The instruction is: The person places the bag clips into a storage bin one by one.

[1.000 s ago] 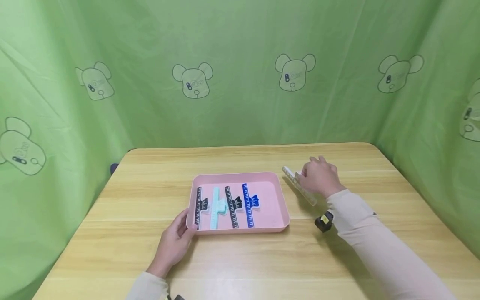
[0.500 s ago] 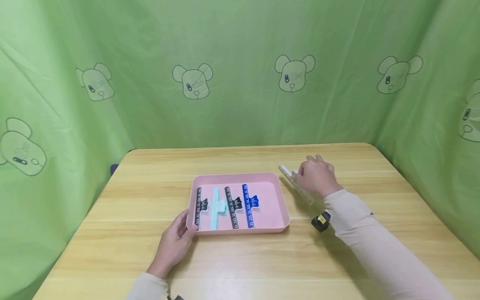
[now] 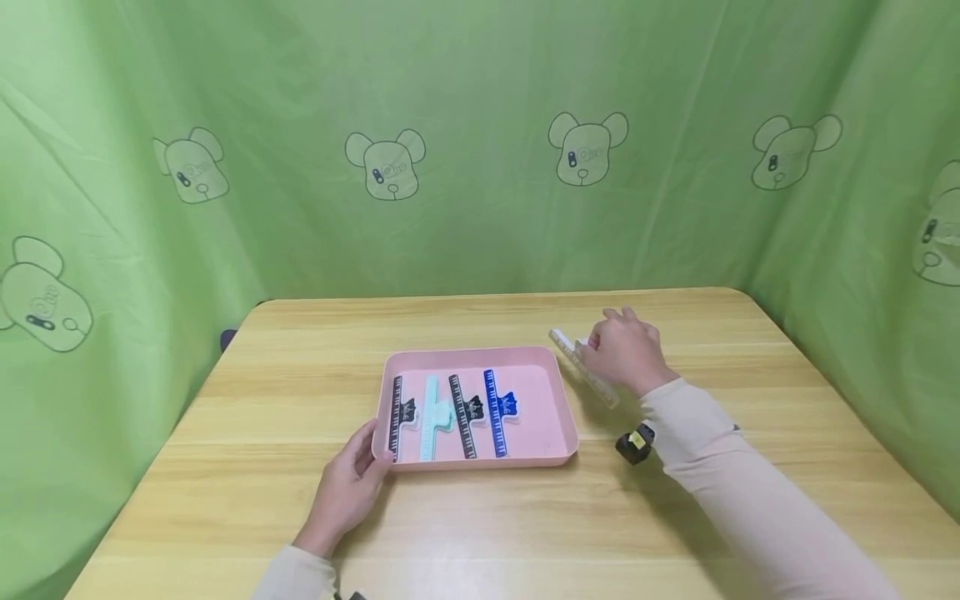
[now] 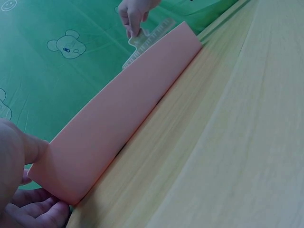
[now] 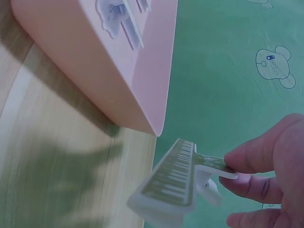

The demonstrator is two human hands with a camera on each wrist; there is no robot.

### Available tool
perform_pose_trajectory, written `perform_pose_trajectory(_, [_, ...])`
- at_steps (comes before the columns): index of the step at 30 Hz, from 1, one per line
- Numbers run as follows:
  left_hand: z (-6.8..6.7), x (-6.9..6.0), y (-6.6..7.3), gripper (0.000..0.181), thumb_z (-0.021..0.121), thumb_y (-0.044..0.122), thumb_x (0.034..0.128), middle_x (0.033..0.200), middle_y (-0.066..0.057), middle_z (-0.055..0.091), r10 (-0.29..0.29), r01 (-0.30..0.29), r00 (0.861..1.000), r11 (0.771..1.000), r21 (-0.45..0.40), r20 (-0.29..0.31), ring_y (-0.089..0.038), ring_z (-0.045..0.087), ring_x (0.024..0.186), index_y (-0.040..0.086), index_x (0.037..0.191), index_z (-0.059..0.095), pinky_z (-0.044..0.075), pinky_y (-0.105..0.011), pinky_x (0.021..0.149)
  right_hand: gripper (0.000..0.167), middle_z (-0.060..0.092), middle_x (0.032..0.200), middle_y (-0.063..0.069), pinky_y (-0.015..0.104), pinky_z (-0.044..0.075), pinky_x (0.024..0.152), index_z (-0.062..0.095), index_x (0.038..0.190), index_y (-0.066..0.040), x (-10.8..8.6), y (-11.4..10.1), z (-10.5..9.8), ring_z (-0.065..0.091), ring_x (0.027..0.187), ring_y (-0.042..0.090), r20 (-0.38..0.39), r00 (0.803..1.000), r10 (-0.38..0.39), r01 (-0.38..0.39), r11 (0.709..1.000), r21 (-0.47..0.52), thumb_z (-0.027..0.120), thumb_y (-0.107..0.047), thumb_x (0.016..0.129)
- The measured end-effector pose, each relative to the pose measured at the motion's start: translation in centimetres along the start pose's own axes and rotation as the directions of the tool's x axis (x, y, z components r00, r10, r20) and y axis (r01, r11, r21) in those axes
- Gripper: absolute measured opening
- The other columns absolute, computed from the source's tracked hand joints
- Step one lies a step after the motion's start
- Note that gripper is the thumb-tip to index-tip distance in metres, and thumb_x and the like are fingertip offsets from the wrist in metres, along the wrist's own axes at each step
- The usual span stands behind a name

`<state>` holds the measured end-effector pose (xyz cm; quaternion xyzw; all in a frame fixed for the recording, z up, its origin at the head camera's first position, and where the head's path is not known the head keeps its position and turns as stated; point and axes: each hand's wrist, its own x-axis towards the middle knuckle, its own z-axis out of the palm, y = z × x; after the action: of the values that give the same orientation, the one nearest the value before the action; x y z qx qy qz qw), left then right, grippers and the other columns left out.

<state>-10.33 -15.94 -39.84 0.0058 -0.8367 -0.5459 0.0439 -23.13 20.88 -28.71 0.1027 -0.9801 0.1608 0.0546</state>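
Observation:
A shallow pink tray (image 3: 546, 421) holds several long clips with piano-key markings. From left to right lie a black clip (image 3: 397, 417), a mint clip (image 3: 430, 427), another black clip (image 3: 462, 417) and a blue clip (image 3: 494, 417). My left hand (image 3: 348, 487) grips the tray's near left corner, thumb at the rim and other fingers low against the outside. Right of the tray, my right hand (image 3: 626, 350) pinches the handle of a whitish clip (image 5: 171, 178) between thumb and finger. That clip hangs above the table, tilted, near the tray's far right corner.
The tray stands on a light wooden table (image 3: 255, 400). Green curtain (image 3: 480, 233) with bear-head prints encloses the back and both sides. A small black device (image 3: 635, 444) sits at the right wrist.
My right hand has drifted left with the whitish clip, bringing it closer to the tray's right side. My left hand and the tray have stayed in place.

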Motion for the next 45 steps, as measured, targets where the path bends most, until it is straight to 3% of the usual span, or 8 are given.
perform_pose_trajectory(25, [-0.1,0.1,-0.1,0.058,0.058,0.011,0.0968,0.147,-0.026,0.037,0.001,-0.001,1.0,1.0,0.021,-0.004,-0.037,0.044,0.131,-0.001,0.148,0.033,0.042,-0.033,0.104,0.034,0.036,0.146,0.032,0.075,0.016,0.106,0.056,0.057,-0.013,0.8,-2.7,0.8,0.018,0.138,0.055,0.054,0.998,-0.028,0.025,0.999,0.044,0.065,-0.025,0.087])
perform_pose_trajectory(41, [0.1,-0.1,-0.1,0.058,0.059,0.011,0.0965,0.148,-0.025,0.037,-0.01,0.01,1.0,1.0,0.008,-0.003,-0.036,0.044,0.131,0.001,0.148,0.034,0.042,-0.032,0.104,0.033,0.036,0.147,0.03,0.072,0.011,0.11,0.053,0.054,-0.01,1.4,-3.9,2.1,0.016,0.139,0.052,0.119,0.993,-0.001,-0.011,0.994,0.105,0.063,-0.018,0.085])
perform_pose_trajectory(45, [0.0,-0.1,0.0,0.058,0.058,0.011,0.0966,0.148,-0.025,0.036,-0.008,0.008,1.0,1.0,0.013,-0.003,-0.036,0.044,0.131,0.0,0.148,0.033,0.042,-0.033,0.104,0.033,0.039,0.145,0.03,0.072,0.016,0.109,0.052,0.053,-0.01,1.6,-4.0,2.4,0.021,0.139,0.051,0.126,0.992,0.0,-0.014,0.994,0.112,0.061,-0.017,0.084])
